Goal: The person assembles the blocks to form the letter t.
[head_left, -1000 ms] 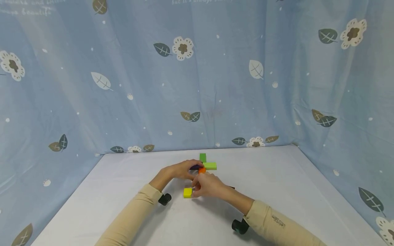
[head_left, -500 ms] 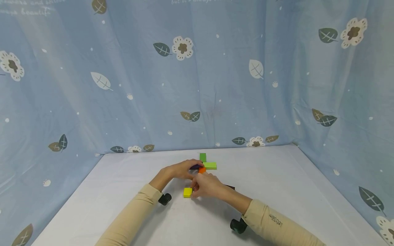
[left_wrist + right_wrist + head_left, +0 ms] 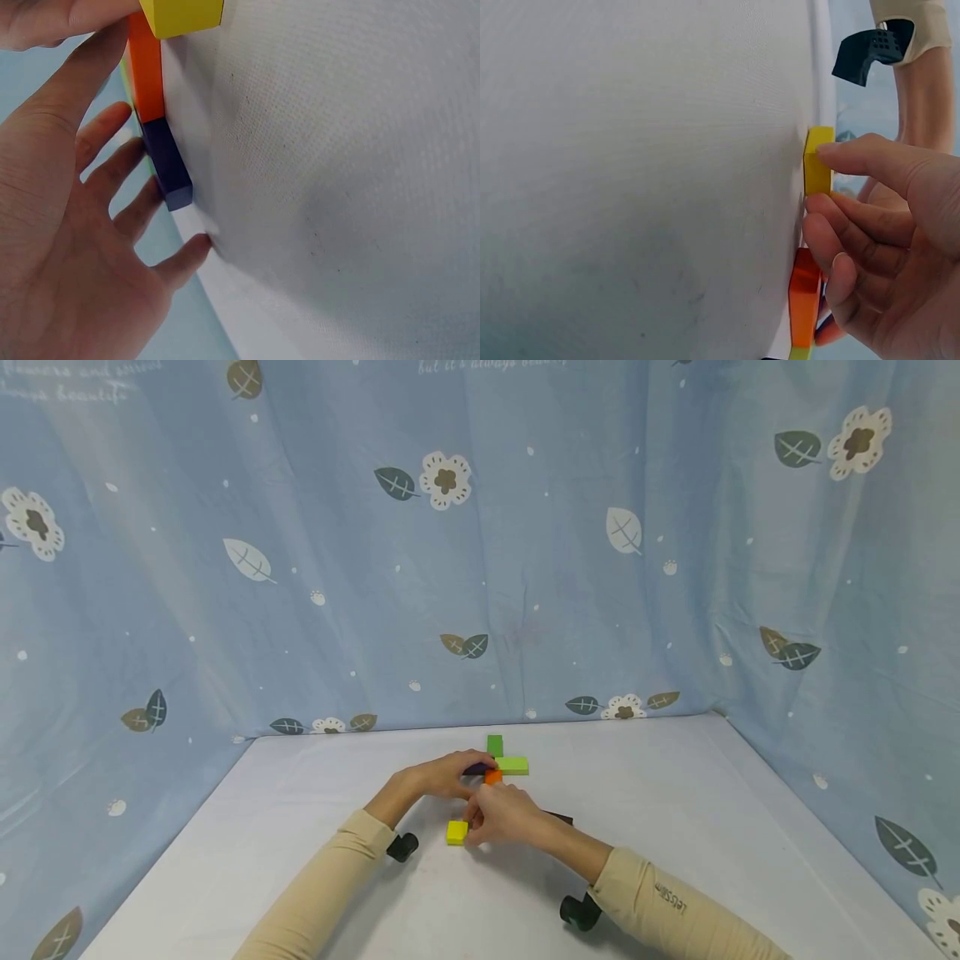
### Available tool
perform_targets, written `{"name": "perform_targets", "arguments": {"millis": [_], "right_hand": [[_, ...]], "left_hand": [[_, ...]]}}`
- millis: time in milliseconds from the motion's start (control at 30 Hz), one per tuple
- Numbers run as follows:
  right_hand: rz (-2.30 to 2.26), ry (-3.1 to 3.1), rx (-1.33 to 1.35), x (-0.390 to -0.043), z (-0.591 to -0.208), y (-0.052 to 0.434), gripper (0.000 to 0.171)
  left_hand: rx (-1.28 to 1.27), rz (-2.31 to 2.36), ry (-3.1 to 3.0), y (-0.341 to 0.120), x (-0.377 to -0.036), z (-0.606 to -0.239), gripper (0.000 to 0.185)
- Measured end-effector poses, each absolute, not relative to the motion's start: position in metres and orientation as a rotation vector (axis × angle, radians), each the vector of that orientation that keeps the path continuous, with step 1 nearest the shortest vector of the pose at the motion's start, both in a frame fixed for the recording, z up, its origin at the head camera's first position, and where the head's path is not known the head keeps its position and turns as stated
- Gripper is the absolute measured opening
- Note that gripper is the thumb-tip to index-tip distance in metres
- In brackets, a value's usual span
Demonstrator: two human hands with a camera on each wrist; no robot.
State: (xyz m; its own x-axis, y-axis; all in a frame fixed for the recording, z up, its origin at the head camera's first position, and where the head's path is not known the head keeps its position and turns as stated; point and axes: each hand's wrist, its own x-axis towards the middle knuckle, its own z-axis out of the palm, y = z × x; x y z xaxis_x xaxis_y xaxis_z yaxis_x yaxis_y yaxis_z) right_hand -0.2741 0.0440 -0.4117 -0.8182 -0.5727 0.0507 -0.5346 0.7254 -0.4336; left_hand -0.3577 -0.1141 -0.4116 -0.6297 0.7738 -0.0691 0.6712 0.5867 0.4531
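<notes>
My left hand [image 3: 444,774] lies over a dark blue block [image 3: 168,163], its fingers spread and gently bent along the far side. In the left wrist view its thumb touches the side of an orange block [image 3: 147,71], whose end meets the blue one. My right hand [image 3: 504,814] pinches a yellow block [image 3: 820,159] between thumb and fingers, near the orange block's near end; the hand hides part of it in the head view. Light green [image 3: 513,766] and green [image 3: 495,745] blocks lie just beyond, joined to the group.
Behind my right wrist, a dark flat piece [image 3: 558,817] shows partly on the white table [image 3: 652,793]. A blue patterned curtain [image 3: 525,568] stands around the back and sides. Black wrist cameras [image 3: 581,912] hang below both sleeves.
My right hand and forearm have shifted slightly left, so more of the dark flat piece shows. My left hand and the blocks stay in place.
</notes>
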Motion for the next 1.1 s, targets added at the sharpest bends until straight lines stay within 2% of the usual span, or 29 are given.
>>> {"name": "perform_targets", "arguments": {"millis": [200,800,1100], "right_hand": [[-0.667,2.841,-0.921,-0.274,-0.413,0.044,0.021],[-0.701,2.831,-0.915,-0.269,-0.408,0.051,0.024],[-0.737,2.828,-0.913,-0.267,-0.408,0.061,0.024]], "left_hand": [[1.239,0.568,2.563,-0.115,-0.358,-0.412,0.056],[1.117,0.584,2.573,-0.115,-0.357,-0.413,0.058],[1.16,0.581,2.573,-0.114,-0.359,-0.414,0.06]]}}
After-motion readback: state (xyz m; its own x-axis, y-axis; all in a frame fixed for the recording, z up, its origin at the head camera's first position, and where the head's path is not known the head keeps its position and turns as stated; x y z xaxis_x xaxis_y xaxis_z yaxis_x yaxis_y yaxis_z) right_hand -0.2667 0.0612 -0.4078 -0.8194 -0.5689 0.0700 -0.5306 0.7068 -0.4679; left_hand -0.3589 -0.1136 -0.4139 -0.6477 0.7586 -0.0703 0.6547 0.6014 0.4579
